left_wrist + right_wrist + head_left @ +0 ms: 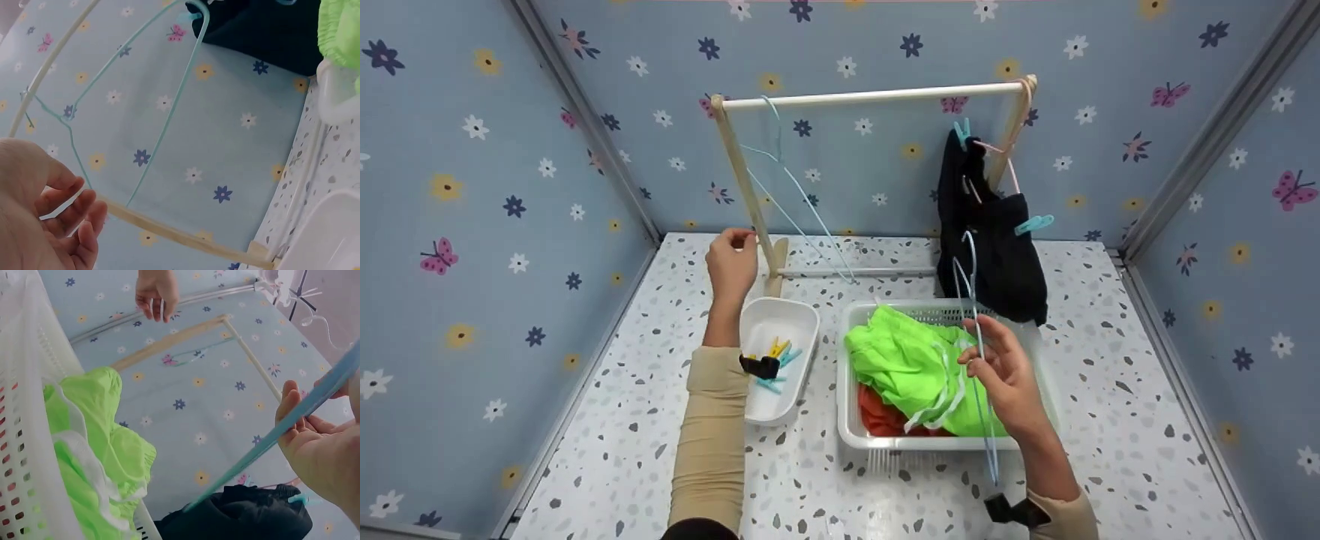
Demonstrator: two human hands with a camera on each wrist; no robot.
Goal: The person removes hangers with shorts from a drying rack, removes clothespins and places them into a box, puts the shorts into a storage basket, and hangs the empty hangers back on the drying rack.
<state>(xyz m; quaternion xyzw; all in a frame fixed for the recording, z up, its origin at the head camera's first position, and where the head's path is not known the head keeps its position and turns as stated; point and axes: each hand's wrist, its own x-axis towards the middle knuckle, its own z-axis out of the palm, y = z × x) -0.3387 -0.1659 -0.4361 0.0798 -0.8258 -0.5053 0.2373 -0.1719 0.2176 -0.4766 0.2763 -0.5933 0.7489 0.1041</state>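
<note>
My right hand (1006, 371) pinches a light blue clothes hanger (975, 300), held edge-on over the right part of the basket. In the right wrist view the hanger (270, 439) slants across the fingers. My left hand (733, 262), fingers loosely bent and holding nothing, is raised beside the left post of the wooden rack (746, 184). From the left wrist view, that hand (48, 208) appears close to the post, with a second blue hanger (169, 118) beyond it. This empty hanger (810, 199) hangs from the rack's white bar (877, 96).
Bright green shorts (904, 367) lie over a red garment (881, 412) in a white basket (851, 442). A smaller white tray (780, 311) holds yellow and blue clothespins (780, 352). Black clothing (997, 255) hangs at the rack's right end on a pink hanger, with blue clothespins.
</note>
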